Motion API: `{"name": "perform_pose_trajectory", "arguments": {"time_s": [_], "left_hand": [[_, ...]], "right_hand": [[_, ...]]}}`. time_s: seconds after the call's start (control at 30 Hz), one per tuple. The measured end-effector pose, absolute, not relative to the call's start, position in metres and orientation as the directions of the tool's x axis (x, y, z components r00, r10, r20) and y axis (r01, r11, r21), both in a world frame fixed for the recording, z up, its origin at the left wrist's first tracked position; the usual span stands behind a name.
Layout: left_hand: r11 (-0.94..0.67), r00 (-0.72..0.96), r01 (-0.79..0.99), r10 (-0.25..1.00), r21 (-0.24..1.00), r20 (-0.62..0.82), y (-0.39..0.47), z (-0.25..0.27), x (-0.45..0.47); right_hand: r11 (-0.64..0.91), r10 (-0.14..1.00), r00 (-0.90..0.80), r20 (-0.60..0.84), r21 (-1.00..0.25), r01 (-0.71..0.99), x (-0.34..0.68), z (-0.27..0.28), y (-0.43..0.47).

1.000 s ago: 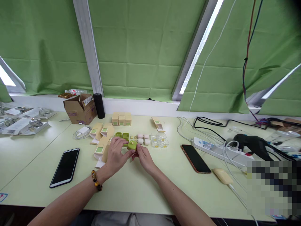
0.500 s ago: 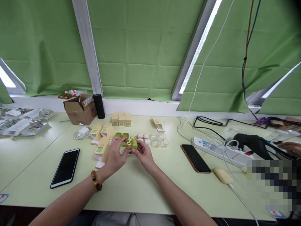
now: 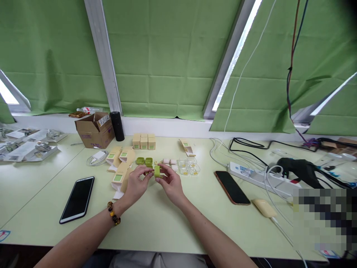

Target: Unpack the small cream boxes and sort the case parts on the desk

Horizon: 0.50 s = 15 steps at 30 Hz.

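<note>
My right hand (image 3: pixel 172 186) grips a small green plastic case (image 3: pixel 157 171) by its right side, tilted up above the table. My left hand (image 3: pixel 136 184), with a beaded bracelet at the wrist, is pinched at the case's left edge; whatever small thing its fingertips hold is too hidden to name. Just behind lie green square cups (image 3: pixel 140 160), one partly covered by my left fingers. Pinkish-white cylinders (image 3: pixel 166 161) and clear plastic cups (image 3: pixel 190 166) sit to the right. Opened small cardboard boxes (image 3: pixel 120 175) lie left of my left hand.
Three small closed boxes (image 3: pixel 144 142) stand at the back. A phone (image 3: pixel 77 200) lies left, another phone (image 3: pixel 232 188) right, near a power strip (image 3: pixel 259 179) with cables. A carton (image 3: pixel 95 131) and black cylinder (image 3: pixel 117 126) stand by the wall.
The green case has turned in my fingers and sits more upright. The pale yellow loop seen by my left fingers is now hidden. A hand at the far right has left view.
</note>
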State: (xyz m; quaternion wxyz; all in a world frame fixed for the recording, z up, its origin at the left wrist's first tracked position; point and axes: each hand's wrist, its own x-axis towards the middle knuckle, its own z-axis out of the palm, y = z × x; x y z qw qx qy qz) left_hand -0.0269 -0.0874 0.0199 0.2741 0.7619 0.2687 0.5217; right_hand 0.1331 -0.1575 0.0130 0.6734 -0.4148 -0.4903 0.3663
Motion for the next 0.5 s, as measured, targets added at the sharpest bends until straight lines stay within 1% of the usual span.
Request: {"name": "perform_pose_trajectory", "arguments": {"time_s": [0.23, 0.37, 0.5], "left_hand": [[-0.470, 0.313, 0.010, 0.840, 0.883, 0.444, -0.0863, 0.0186, -0.0243], [-0.380, 0.329, -0.016, 0.871, 0.925, 0.364, -0.0861, 0.0184, -0.0232], [-0.353, 0.346, -0.049, 0.872, 0.934, 0.347, -0.0865, 0.0185, -0.0222]], "right_hand": [[0.444, 0.870, 0.208, 0.448, -0.894, 0.068, 0.1351, 0.0084, -0.1574], [0.456, 0.858, 0.196, 0.475, -0.880, 0.134, 0.1362, 0.0073, -0.1571], [0.490, 0.829, 0.209, 0.519, -0.853, 0.179, 0.1355, 0.0133, -0.1594]]}}
